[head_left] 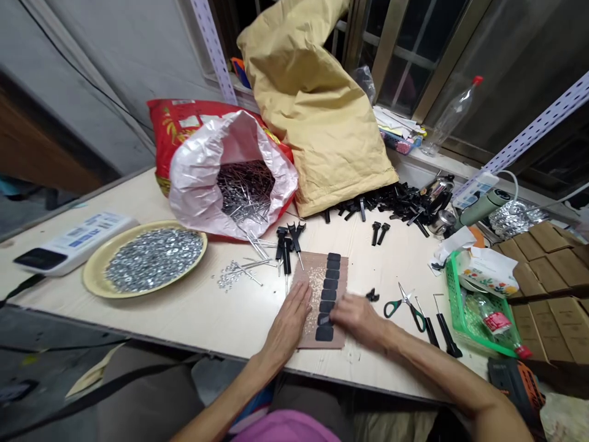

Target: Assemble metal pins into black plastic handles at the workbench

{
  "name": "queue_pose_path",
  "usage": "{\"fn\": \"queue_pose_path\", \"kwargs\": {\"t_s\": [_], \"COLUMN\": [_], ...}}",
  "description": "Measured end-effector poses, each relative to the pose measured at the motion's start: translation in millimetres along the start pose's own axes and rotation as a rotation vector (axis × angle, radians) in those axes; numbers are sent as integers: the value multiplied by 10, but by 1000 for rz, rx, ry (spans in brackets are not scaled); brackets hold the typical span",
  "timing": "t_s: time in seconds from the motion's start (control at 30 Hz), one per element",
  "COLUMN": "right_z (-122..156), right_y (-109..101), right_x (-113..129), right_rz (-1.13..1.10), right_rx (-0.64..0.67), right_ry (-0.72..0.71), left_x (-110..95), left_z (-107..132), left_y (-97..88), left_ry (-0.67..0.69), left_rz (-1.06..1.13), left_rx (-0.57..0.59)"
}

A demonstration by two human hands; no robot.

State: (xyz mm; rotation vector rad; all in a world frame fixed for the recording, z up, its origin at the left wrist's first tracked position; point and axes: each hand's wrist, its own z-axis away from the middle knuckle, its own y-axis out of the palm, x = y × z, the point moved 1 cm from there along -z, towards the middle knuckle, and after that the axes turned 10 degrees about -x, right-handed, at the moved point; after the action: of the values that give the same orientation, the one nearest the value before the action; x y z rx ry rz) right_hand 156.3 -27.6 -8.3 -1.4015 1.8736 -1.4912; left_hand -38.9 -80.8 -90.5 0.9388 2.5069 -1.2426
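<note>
Left hand lies flat on a brown cardboard sheet, fingers slightly apart; right hand sits over a column of black rectangular pads on that sheet, fingers together, grip unclear. Green-handled scissors lie nearby on the worktop.

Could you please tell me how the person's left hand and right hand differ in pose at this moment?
The left hand lies fairly flat, while the right hand is arched with its fingers curled. The left hand rests at the left edge of the brown board, while the right hand sits over the lower black pads. Both hands are bare and at that board.
</note>
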Motion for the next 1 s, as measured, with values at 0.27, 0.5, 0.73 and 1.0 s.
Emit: {"fn": "queue_pose_path", "kwargs": {"t_s": [0.27,0.5,0.73,1.0], "right_z": [-308,49,-12,462], "right_y": [-77,18,11,-653], "right_x": [-489,41,-9,396], "right_rz": [52,-30,-98,-351], "right_rx": [-152,-15,11,308], "right_ry": [279,-86,-3,388], "left_x": [-14,7,10,-42], "left_z": [3,15,-35,-74], "left_y": [-9,-21,-27,-189], "left_ry": [8,7,-15,-179], "left_rz": [-26,-28,-16,130], "left_rx": [11,60,67,143]}}
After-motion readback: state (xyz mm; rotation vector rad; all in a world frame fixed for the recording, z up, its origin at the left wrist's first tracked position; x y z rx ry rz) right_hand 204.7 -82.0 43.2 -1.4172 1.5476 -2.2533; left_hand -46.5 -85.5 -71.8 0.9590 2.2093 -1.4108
